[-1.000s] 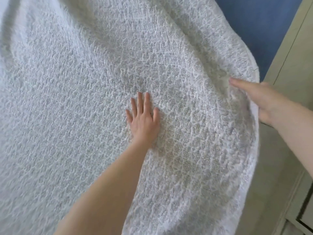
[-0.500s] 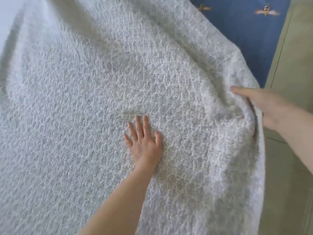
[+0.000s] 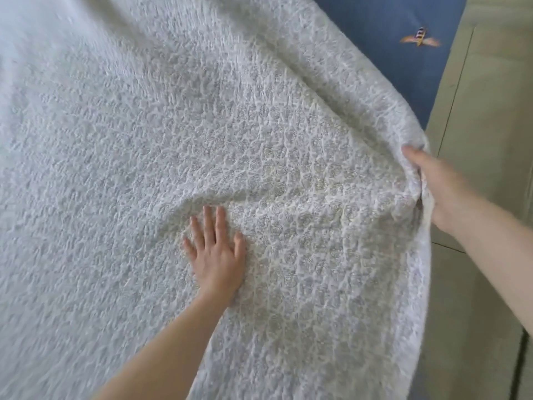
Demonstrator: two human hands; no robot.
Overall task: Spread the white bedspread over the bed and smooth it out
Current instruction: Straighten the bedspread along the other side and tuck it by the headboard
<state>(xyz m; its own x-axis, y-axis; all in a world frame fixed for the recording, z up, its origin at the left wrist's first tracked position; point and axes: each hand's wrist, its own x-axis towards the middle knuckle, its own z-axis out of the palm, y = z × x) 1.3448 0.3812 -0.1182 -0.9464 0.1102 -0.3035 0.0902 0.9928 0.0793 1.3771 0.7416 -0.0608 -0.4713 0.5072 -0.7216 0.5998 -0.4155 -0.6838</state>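
Observation:
The white textured bedspread (image 3: 121, 157) covers nearly the whole view and hides the bed beneath it. My left hand (image 3: 215, 254) lies flat on it near the middle, fingers spread, with a curved fold just beyond the fingertips. My right hand (image 3: 435, 186) grips the bedspread's right edge, thumb on top and fingers tucked under the cloth, which bunches into creases there.
A blue sheet or wall (image 3: 383, 44) with a printed bee (image 3: 419, 37) shows past the bedspread's top right edge. A pale green cabinet (image 3: 487, 116) stands close along the right side.
My left hand has slid back toward me across the bedspread. The right hand has pulled the edge lower and the cloth has bunched into a fold between the hands.

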